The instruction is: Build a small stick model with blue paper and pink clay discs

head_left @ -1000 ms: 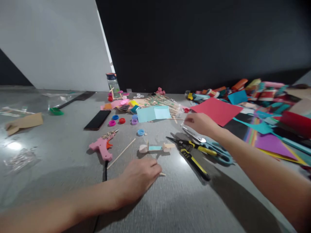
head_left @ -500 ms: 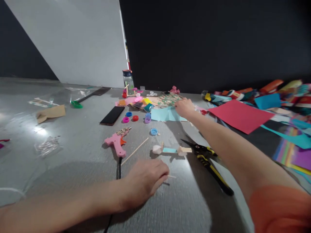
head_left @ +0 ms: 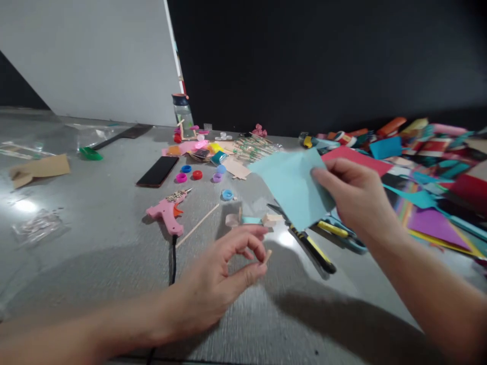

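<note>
In my right hand is a light blue paper sheet, held up off the table by its right edge. My left hand pinches a short thin wooden stick between thumb and forefinger, low over the table. Just beyond the left hand lies a small piece with a light blue strip and pale wooden bits, partly hidden by the fingers. Black and yellow pliers lie partly under the blue sheet. A longer thin stick rests beside the pink glue gun.
A black phone and several coloured bottle caps lie beyond the glue gun. A bottle stands near the wall. Coloured papers and tubes crowd the right side. Blue-handled scissors lie near my right wrist.
My right hand has lifted the light blue sheet from the table and drawn it nearer. The left hand has turned, showing the stick in its pinch. The camera view has shifted right.
</note>
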The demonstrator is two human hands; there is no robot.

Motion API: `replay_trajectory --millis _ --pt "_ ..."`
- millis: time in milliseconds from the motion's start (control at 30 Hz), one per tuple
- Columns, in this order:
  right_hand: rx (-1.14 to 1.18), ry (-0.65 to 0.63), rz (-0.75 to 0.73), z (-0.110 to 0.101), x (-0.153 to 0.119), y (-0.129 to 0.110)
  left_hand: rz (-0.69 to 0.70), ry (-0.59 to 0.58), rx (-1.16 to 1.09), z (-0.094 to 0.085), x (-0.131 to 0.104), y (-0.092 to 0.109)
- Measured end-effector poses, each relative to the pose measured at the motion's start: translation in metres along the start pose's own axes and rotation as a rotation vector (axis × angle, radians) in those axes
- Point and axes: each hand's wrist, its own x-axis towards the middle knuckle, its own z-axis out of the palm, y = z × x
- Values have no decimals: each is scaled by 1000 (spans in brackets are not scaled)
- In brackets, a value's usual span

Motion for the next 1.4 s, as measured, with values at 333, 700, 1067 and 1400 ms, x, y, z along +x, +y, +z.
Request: replay_trajectory --millis 333,700,1067,1400 --pt "228 -273 -18 5 -87 -15 142 125 99 20 9 14" --pt "211 -327 -5 -3 -87 -11 290 88 349 3 2 19" --pt "351 -394 59 -7 -87 -13 259 89 206 -1 7 22" --pt "224 -226 -14 -11 -91 -16 148 171 96 3 7 26"
